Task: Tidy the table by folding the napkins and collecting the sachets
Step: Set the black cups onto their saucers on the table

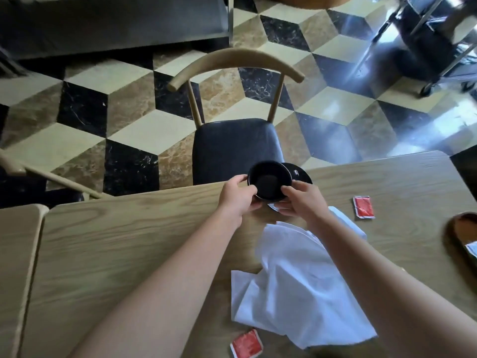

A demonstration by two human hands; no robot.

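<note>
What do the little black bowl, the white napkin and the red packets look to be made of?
Black bowl: probably glazed ceramic, dark and faintly shiny. White napkin: likely thin cloth or paper, soft creases. Red sachets: seemingly plastic or foil film, crimped edges.

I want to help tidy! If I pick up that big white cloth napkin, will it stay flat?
Probably not. The crumpled white cloth napkin lies in soft folds on the wooden table, so it likely droops and flops. It looks thin, so probably light.
</note>
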